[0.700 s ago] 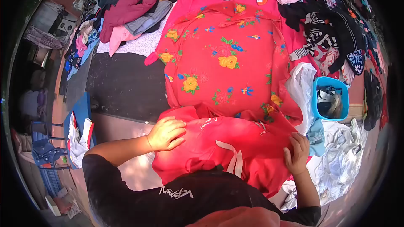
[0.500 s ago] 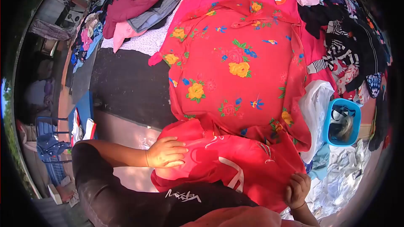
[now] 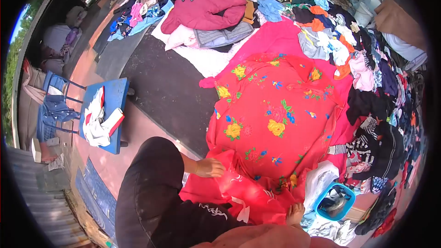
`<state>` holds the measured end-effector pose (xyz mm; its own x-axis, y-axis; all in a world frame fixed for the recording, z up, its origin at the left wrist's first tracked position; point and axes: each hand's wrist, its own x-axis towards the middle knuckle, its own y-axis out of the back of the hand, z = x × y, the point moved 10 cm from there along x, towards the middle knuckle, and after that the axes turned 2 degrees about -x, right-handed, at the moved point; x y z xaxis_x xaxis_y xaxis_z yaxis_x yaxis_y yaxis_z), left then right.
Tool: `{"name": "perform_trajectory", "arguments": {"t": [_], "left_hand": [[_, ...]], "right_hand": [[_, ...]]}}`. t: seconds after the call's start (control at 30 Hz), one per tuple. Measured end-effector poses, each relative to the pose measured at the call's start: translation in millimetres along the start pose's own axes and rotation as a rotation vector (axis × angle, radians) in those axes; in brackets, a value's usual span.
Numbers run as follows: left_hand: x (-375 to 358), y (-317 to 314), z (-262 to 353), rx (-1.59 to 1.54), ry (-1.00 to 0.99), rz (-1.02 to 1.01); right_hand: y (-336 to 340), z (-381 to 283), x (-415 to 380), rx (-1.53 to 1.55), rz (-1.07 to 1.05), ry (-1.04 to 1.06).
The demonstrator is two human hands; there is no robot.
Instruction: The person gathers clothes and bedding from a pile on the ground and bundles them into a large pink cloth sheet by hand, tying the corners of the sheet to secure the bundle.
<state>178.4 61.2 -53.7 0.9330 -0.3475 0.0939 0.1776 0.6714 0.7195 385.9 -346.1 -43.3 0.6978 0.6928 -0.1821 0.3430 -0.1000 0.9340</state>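
Note:
A red garment [image 3: 262, 202] with white markings is spread over the near end of a red floral cloth [image 3: 262, 128]. My left hand [image 3: 210, 168] lies flat on the garment's upper left part, palm down. At its right edge, my right hand [image 3: 295, 213] has its fingers curled around the fabric, beside a white plastic bag [image 3: 318, 181]. The floral cloth lies on a plain pink-red cloth [image 3: 275, 39].
A blue basket [image 3: 353, 197] stands at the lower right. Heaped clothes [image 3: 367, 64] cover the right and far side. To the left are a dark mat [image 3: 170, 82] and a small blue table [image 3: 120, 96] with white and red cloth. A maroon jacket [image 3: 206, 11] lies beyond.
The view has turned and pulled back, so the cloths and hands appear lower and more of the table and clothes shows. Both hands remain on the red garment.

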Motion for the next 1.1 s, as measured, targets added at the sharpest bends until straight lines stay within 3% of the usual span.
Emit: {"name": "perform_trajectory", "arguments": {"t": [0.07,0.13,0.17,0.2,0.23,0.27,0.37,0.4,0.43,0.47,0.5,0.53,0.57,0.6,0.67,0.73,0.77,0.97,1.03,1.1], "left_hand": [[-10,5,-24,0.076,0.217,-0.017],[-25,14,-18,0.14,0.578,-0.127],[-46,25,-22,0.185,0.819,-0.244],[-69,12,-23,0.293,0.872,-0.222],[-91,20,-2,0.054,1.047,-0.278],[-111,39,38,-0.073,1.078,-0.196],[-183,96,77,-0.367,1.184,0.147],[-226,97,80,-0.429,1.238,0.29],[-268,94,86,-0.288,1.164,0.267],[-299,100,92,-0.149,1.085,0.24],[-363,110,103,-0.245,1.513,0.457],[-404,110,124,-0.278,1.678,0.511],[-447,99,148,-0.315,1.846,0.555],[-467,96,169,-0.283,1.855,0.487],[-505,59,204,-0.343,1.887,0.252],[-521,41,224,-0.496,1.899,0.091],[-522,42,216,-0.551,1.895,0.058],[-491,150,80,-0.587,1.796,0.282],[-470,212,17,-0.581,1.737,0.4],[-449,281,-39,-0.575,1.685,0.467]], "right_hand": [[4,-20,22,-0.223,-0.075,-0.012],[-54,5,22,-0.61,-0.462,-0.142],[-64,6,19,-0.601,-0.678,-0.394],[-53,-22,26,-0.433,-0.751,-0.513],[-33,-68,44,-0.334,-0.669,-0.419],[0,-102,36,-0.251,-0.617,-0.336],[98,-150,72,-0.223,-0.374,-0.403],[135,-174,91,-0.211,-0.345,-0.315],[170,-194,105,-0.195,-0.323,-0.234],[169,-147,118,-0.132,-0.201,-0.416],[168,-125,138,-0.207,-0.226,-0.366],[166,-107,151,-0.28,-0.256,-0.318],[148,-99,166,-0.489,-0.417,-0.085],[127,-95,171,-0.689,-0.58,0.156],[125,-92,184,-0.539,-0.448,0.055],[113,-97,178,-0.336,-0.665,-0.209],[103,-123,173,-0.374,-0.698,-0.093],[19,-292,197,-0.564,-0.807,0.709],[-18,-338,234,-0.517,-0.829,0.631],[-49,-381,281,-0.449,-0.828,0.35]]}}
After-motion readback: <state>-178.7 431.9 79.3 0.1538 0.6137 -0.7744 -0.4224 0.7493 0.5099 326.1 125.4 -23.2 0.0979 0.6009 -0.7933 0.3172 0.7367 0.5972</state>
